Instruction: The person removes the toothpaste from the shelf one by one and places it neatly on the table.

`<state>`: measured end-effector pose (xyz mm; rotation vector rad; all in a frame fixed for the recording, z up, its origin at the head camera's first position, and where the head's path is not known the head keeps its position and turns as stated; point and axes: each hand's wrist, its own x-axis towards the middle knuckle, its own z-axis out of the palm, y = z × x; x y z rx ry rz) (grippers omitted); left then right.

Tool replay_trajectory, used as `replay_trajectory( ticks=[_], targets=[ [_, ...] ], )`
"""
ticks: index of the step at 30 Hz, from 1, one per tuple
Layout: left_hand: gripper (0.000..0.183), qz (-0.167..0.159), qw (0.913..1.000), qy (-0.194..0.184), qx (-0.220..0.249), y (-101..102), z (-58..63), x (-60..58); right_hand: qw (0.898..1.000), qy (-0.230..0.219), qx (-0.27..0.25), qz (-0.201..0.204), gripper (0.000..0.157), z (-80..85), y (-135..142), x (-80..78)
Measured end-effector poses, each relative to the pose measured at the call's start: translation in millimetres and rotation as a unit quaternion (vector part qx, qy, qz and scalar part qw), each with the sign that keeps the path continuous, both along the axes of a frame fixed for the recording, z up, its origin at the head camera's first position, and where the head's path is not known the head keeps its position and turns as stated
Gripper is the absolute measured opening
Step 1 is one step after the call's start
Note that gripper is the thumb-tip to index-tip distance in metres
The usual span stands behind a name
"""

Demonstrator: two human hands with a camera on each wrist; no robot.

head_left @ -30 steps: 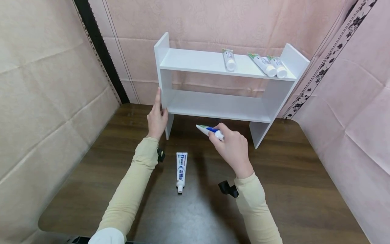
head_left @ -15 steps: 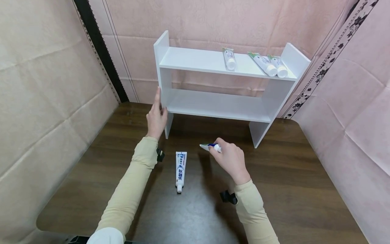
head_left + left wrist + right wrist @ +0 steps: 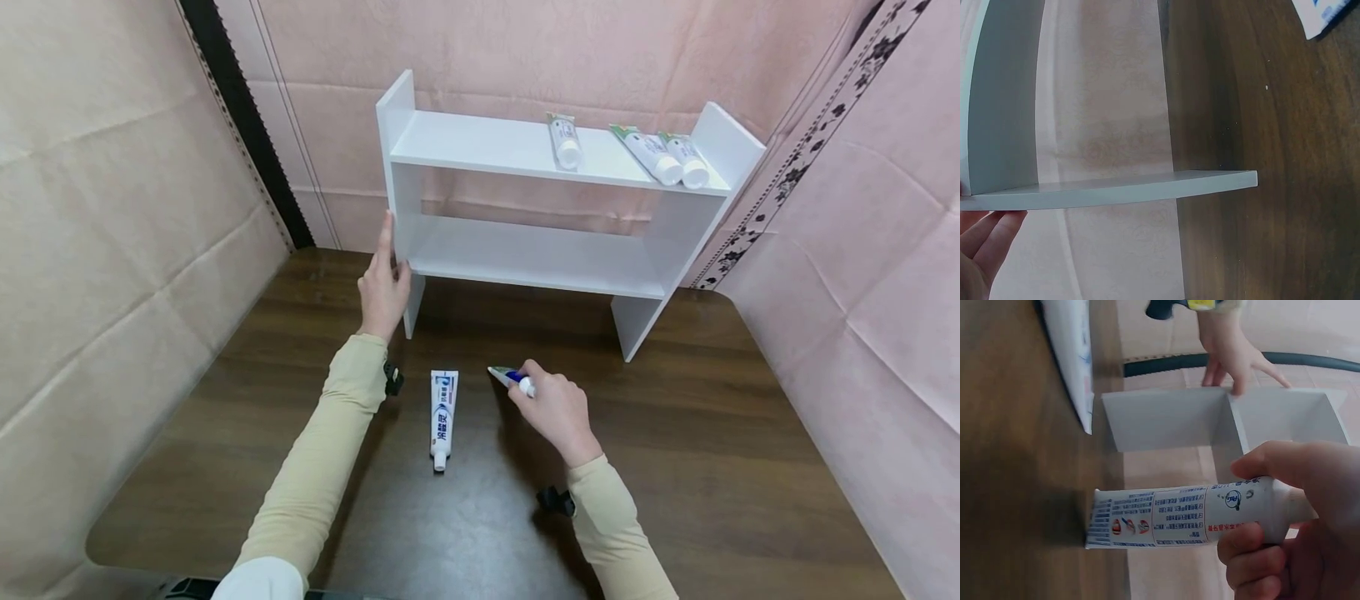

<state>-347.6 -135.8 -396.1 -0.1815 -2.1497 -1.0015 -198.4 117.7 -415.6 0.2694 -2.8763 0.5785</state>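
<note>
Now the right hand (image 3: 557, 412) pinches a toothpaste tube (image 3: 1179, 515) near its cap, with the thumb on one side and curled fingers on the other. The tube's flat end is low, close to the brown table (image 3: 750, 467); whether they touch is hard to tell. Another tube (image 3: 444, 417) lies just beside it. The left hand (image 3: 382, 293) rests straight fingers on the white shelf (image 3: 536, 254), where three more tubes (image 3: 565, 143) lie on top.
</note>
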Motion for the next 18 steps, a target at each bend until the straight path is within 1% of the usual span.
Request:
replay_trajectory(
  ticks=[3, 9, 14, 17, 18],
  targets=[
    [0.074, -0.001, 1.0000, -0.006, 0.002, -0.8, 2.3, 1.6, 1.000, -0.001, 0.014, -0.003, 0.023, -4.3, -4.6, 5.1],
    [0.074, 0.000, 0.9999, -0.014, 0.003, -1.5, 4.2, 1.5, 0.998, 0.004, 0.061, -0.003, 0.036, -15.3, -18.3, 18.9],
    [0.073, 0.001, 0.9998, -0.018, 0.001, -0.2, 2.2, 1.3, 0.996, -0.027, 0.087, 0.002, 0.043, -25.7, -27.6, 28.3],
    [0.073, 0.001, 0.9998, -0.020, 0.002, 0.6, 1.1, 1.7, 0.995, -0.032, 0.096, 0.008, 0.047, -32.4, -31.1, 32.3],
    [0.073, 0.001, 0.9998, -0.020, 0.002, 0.7, 1.2, 2.0, 0.995, -0.027, 0.100, 0.012, 0.047, -35.2, -32.0, 33.4]
  ],
)
